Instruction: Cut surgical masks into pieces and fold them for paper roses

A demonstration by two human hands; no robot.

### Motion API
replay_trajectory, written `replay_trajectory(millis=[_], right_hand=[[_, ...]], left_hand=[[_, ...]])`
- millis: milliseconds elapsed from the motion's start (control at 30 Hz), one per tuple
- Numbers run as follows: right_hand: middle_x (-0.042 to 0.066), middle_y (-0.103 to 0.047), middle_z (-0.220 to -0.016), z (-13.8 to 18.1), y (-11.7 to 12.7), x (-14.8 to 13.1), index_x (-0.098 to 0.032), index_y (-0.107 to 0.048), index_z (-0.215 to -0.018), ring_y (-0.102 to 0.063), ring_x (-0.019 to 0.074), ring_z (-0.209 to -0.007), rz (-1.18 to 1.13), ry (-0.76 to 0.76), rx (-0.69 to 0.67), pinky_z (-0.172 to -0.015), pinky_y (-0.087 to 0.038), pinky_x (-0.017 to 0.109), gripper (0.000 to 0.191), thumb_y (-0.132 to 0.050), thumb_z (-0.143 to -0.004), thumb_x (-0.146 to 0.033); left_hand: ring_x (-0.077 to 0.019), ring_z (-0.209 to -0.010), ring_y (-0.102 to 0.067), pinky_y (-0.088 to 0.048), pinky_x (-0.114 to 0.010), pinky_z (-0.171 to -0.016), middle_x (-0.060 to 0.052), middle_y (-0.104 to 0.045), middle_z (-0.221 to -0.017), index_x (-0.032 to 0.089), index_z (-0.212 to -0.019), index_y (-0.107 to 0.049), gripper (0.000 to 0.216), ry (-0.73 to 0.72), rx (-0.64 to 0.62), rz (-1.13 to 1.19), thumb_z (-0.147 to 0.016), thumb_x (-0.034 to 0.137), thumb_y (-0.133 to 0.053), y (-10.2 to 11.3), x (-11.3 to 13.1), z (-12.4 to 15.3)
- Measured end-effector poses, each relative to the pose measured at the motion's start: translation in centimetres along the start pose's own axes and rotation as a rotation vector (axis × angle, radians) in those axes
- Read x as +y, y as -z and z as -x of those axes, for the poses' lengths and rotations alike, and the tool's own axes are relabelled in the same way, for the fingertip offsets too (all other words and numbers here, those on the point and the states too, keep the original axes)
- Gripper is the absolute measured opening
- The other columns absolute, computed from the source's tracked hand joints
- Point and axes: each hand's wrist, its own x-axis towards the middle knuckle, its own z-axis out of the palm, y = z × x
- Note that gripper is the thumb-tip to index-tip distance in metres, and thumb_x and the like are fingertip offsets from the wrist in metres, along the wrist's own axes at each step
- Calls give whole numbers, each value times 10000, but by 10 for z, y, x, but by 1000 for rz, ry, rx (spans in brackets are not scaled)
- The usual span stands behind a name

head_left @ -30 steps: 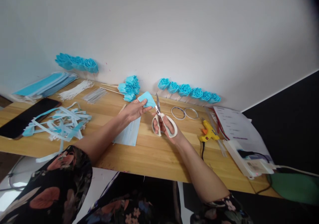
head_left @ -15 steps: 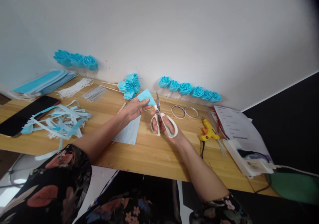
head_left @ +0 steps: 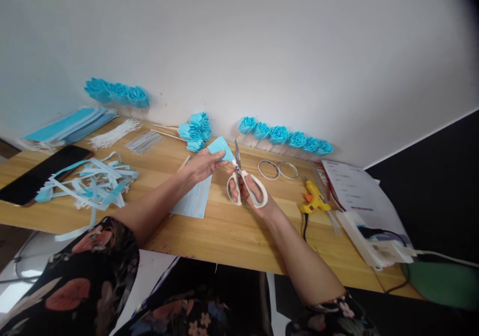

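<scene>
My left hand (head_left: 202, 165) pinches a folded blue piece of material (head_left: 221, 149) just above the wooden table (head_left: 224, 231). My right hand (head_left: 251, 192) grips white-handled scissors (head_left: 243, 181), fingers through the loops, blades pointing up right beside the blue piece's right edge. A pale blue sheet (head_left: 192, 200) lies flat on the table under my left forearm.
Blue fabric roses stand along the wall at the left (head_left: 117, 93), the middle (head_left: 195, 130) and the right (head_left: 284, 136). Cut strips (head_left: 88, 184), a phone (head_left: 41, 172), stacked masks (head_left: 67, 126), two rings (head_left: 277, 169), a yellow glue gun (head_left: 313, 199), papers (head_left: 355, 191) and a power strip (head_left: 374, 244) lie around.
Both hands stay almost where they were, with the blue piece against the scissor blades. The whole view shifts slightly up and then down again.
</scene>
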Motion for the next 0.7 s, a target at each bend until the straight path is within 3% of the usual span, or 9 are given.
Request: replay_trajectory(millis=[533, 700], right_hand=[[-30, -562, -714, -1, -3, 1, -180, -658, -1112, -456, 77, -483, -49, -19, 76, -429, -366, 227, 589, -703, -799, -677], [-34, -554, -684, -1, -4, 0, -185, -654, -1027, -421, 72, -453, -19, -15, 111, -394, -355, 225, 549, -709, -785, -674]], left_hand=[[-98, -685, -715, -595, -177, -639, 5, -745, -776, 108, -820, -680, 198, 8, 27, 17, -721, 56, -843, -1, -1, 0], [-104, -693, -719, -593, -186, -640, 7, -756, -803, 129, -900, -693, 234, 10, 31, 35, -733, 30, -824, -1, -1, 1]])
